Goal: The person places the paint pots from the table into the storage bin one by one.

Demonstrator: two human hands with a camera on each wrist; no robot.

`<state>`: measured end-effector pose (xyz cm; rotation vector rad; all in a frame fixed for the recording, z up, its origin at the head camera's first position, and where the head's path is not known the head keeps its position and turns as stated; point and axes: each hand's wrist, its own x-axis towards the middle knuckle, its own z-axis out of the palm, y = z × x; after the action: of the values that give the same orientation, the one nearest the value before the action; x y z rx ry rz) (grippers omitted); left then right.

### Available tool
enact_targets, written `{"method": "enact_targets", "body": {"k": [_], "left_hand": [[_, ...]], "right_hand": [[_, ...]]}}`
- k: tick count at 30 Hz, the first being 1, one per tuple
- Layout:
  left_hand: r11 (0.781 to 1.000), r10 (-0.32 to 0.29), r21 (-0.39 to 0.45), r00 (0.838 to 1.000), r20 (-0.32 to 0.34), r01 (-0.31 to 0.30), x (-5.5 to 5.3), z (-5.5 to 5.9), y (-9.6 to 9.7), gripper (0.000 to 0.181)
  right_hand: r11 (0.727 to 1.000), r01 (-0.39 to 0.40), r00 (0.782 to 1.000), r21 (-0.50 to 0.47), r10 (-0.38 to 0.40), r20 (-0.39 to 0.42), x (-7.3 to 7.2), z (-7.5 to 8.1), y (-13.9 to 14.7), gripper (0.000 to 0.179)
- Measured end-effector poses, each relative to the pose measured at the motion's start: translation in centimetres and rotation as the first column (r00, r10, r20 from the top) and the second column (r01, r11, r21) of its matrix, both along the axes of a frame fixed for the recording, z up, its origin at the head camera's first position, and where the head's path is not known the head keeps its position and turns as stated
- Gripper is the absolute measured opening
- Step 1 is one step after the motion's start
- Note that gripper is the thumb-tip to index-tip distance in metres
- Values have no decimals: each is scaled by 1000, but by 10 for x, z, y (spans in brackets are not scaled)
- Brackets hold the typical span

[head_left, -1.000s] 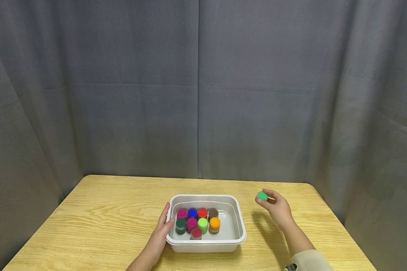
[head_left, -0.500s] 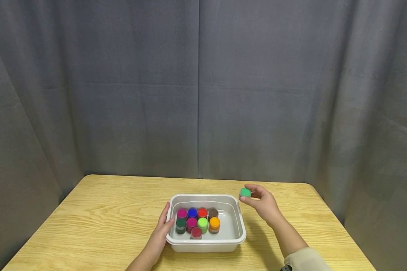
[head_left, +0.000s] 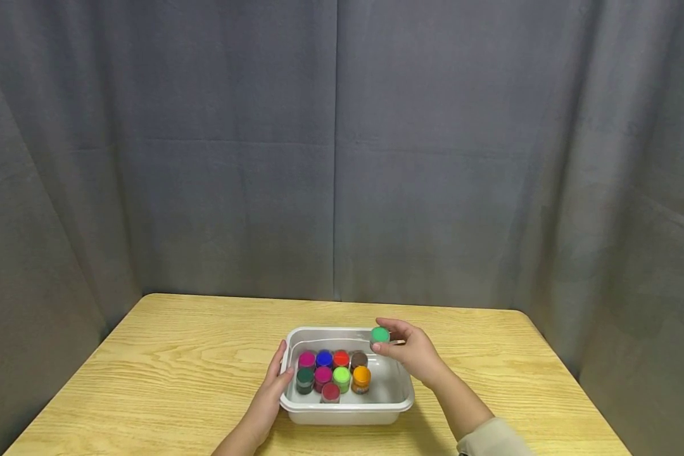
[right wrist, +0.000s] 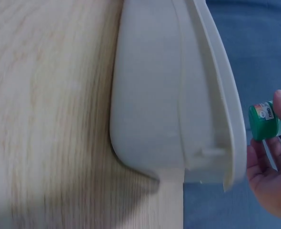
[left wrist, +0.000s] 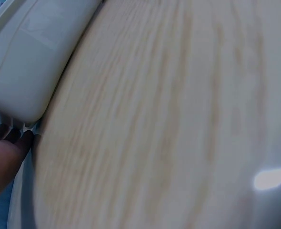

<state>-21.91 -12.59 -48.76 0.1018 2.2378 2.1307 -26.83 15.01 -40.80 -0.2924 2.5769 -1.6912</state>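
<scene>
A white plastic tub [head_left: 344,406] stands on the table, holding several small lidded paint jars. My left hand [head_left: 266,398] grips the tub's left side, thumb over the rim and fingers along the outside. In the left wrist view its fingertips [left wrist: 25,138] lie against a corner of the tub. Over the tub's back right part, my right hand [head_left: 415,353] pinches a green paint jar [head_left: 379,335] upright between thumb and fingers. A small label shows on that jar [right wrist: 264,119] in the right wrist view.
Inside, jars stand in rows toward the left: blue [head_left: 323,358], red [head_left: 341,359], brown [head_left: 359,361], dark green [head_left: 304,380], light green [head_left: 341,377], orange [head_left: 361,378], two magenta, and a dark red jar [head_left: 330,393] in front. Bare tub floor [head_left: 383,380] shows at right. Grey curtains [head_left: 234,190] enclose the table.
My right hand has carried the green jar leftward from the right side of the table to above the tub. My left hand and the tub have stayed in place.
</scene>
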Motion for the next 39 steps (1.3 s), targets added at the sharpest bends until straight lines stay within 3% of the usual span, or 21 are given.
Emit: {"method": "enact_targets", "body": {"k": [6, 12, 21, 39], "left_hand": [[1000, 2, 1, 1000, -10, -2, 0, 0, 0, 64], [1000, 5, 3, 1000, -11, -5, 0, 0, 0, 65], [1000, -4, 11, 1000, -9, 4, 0, 0, 0, 65], [1000, -8, 18, 1000, -20, 9, -1, -2, -1, 66]], "right_hand": [[993, -115, 993, 14, 115, 19, 3, -3, -14, 49], [979, -184, 983, 90, 184, 7, 6, -8, -26, 45], [937, -326, 945, 123, 325, 29, 8, -17, -33, 41], [881, -408, 906, 239, 423, -11, 10, -26, -34, 35]]}}
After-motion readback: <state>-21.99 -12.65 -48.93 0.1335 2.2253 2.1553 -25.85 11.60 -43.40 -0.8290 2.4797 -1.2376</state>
